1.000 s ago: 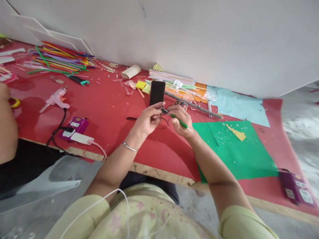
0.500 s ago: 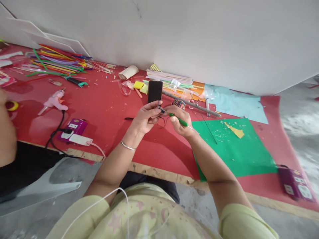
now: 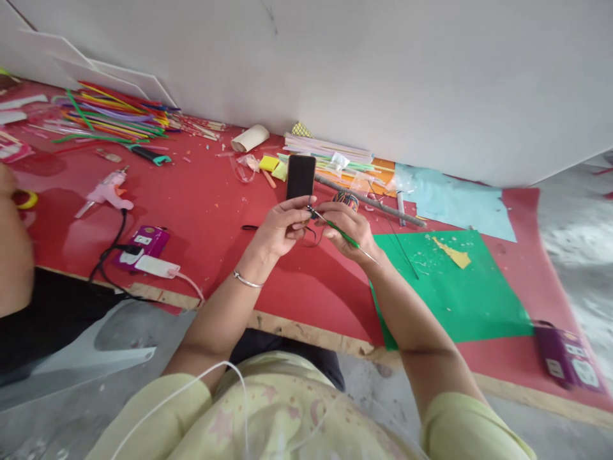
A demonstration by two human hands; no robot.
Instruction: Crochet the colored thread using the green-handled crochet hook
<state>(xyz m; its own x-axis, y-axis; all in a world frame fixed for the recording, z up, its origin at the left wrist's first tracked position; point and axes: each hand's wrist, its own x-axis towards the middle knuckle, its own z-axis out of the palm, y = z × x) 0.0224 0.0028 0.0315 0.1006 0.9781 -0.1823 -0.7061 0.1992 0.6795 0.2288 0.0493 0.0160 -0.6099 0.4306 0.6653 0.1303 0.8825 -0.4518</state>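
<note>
Between the thumb and fingers of my right hand (image 3: 348, 229) is a crochet hook with a green grip (image 3: 348, 237) and thin metal at both ends. Its tip reaches a small dark piece of yarn work (image 3: 312, 212), pinched by my left hand (image 3: 285, 227). Dark yarn hangs below the fingers. Behind my right hand sits a multicoloured yarn ball (image 3: 347, 200), partly hidden. A black phone (image 3: 301, 176) stands upright just beyond my left hand. The stitches are too small to make out.
A grey stick (image 3: 378, 204) lies behind my hands. To the right is a green sheet (image 3: 445, 294) with scraps. On the left are a pink glue gun (image 3: 108, 190), a purple power strip (image 3: 148, 241), pipe cleaners (image 3: 117, 118) and another person's arm (image 3: 16, 249).
My right hand has shifted its hold, and the hook's metal shaft now shows more clearly between the hands. My left hand keeps its pinch; the view has moved slightly.
</note>
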